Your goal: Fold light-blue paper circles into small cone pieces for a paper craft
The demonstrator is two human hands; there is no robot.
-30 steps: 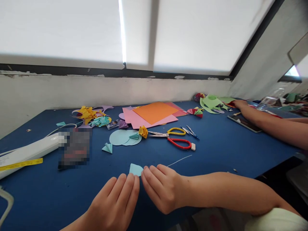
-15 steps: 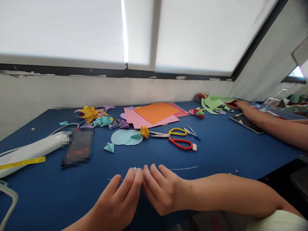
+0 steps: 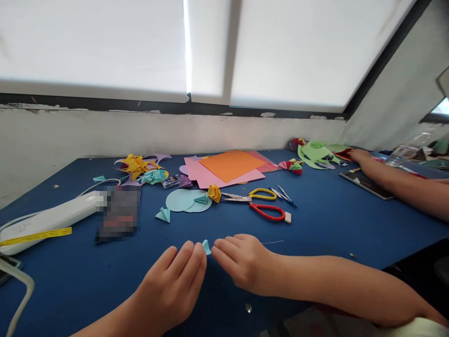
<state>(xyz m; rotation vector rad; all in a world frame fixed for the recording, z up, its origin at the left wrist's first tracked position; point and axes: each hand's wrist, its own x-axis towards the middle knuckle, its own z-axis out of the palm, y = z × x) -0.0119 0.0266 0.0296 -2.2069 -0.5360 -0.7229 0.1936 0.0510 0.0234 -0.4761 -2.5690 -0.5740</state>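
My left hand [image 3: 178, 278] is closed in a pinch on a small light-blue folded paper piece [image 3: 206, 247], whose pleated tip shows past the fingertips. Close beside it, my right hand [image 3: 240, 262] has its fingers pressed together, almost at the paper's edge; what they grip is hidden. A thin pale thread [image 3: 273, 242] shows behind the right hand's knuckles and runs off to the right. Ahead lie blue paper circles [image 3: 178, 200], a folded blue paper cone [image 3: 163, 215], a crumpled yellow paper piece [image 3: 213, 193] and scissors [image 3: 268, 211] with yellow and red handles.
Orange and pink paper sheets [image 3: 231, 164] lie at the back, with tweezers [image 3: 285, 194] nearer. Left are a white device [image 3: 52, 220], a blurred dark packet [image 3: 121, 210] and yellow paper pieces [image 3: 135, 164]. Another person's arm [image 3: 396, 180] reaches over a tablet [image 3: 366, 182] at right.
My hands have moved slightly apart, and more of the blue folded paper shows between them. The thread left of my left hand no longer shows; its right end looks shorter.
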